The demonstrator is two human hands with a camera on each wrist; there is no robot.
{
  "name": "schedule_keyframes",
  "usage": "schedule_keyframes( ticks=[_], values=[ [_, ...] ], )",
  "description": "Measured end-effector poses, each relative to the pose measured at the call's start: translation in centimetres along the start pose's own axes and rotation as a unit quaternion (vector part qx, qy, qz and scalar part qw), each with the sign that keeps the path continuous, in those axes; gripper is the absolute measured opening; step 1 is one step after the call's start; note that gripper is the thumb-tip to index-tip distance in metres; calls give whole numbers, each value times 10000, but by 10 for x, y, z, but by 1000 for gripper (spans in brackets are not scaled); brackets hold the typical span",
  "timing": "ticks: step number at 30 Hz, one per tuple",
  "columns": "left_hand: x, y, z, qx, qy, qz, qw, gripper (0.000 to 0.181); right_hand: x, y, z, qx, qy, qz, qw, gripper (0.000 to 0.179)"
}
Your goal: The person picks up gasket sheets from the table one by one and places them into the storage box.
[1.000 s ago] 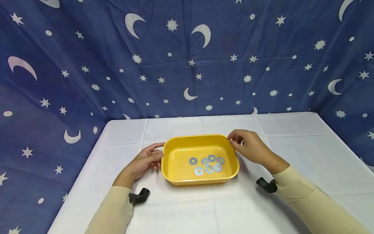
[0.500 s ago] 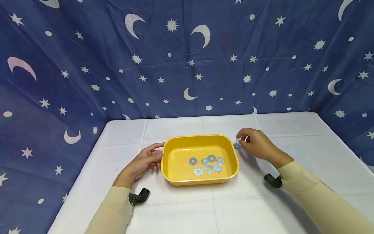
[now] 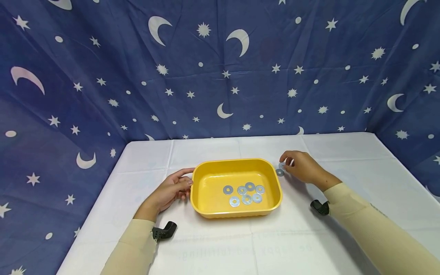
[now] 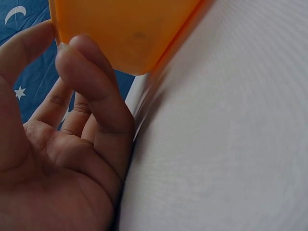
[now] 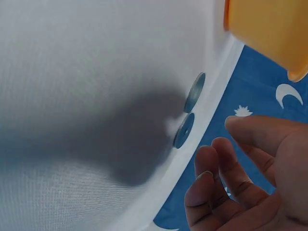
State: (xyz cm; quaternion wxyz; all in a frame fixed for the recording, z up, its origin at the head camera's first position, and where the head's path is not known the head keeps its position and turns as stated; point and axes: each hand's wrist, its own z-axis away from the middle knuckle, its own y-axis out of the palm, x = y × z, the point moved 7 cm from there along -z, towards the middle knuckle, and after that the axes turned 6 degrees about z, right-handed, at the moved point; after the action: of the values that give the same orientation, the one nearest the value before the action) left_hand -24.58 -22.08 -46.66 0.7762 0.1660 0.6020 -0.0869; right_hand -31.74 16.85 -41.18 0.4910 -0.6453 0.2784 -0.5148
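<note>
The yellow tub (image 3: 206, 210) sits mid-table, with several flat metal washers (image 3: 234, 201) lying on its floor. My left hand (image 3: 170, 189) is at the tub's left end, its index finger and thumb touching the outer wall and the other fingers loosely bent. Just past the tub's far right corner, two more washers (image 5: 195, 93) lie edge to edge on the white cloth. Over them hovers my right hand (image 3: 300, 165), fingers loosely bent and holding nothing. In the right wrist view a gap separates its fingertips from both washers.
A white cloth (image 3: 220, 244) with faint lettering covers the table. Behind and to the left hangs a blue curtain (image 3: 192, 46) with moons and stars. Each sleeved wrist carries a black camera mount (image 3: 165, 231).
My right hand has moved from the tub's right rim to the right, over the two washers on the cloth, which now show beside the tub. My left hand has stayed against the tub.
</note>
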Motion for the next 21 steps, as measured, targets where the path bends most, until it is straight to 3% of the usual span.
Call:
schedule_keyframes(
  ticks=[21],
  values=[
    [1, -1, -1, -34, -18, -47, 10000, 59, -19, 14, -18, 581, 370, 287, 9972, 22]
  ],
)
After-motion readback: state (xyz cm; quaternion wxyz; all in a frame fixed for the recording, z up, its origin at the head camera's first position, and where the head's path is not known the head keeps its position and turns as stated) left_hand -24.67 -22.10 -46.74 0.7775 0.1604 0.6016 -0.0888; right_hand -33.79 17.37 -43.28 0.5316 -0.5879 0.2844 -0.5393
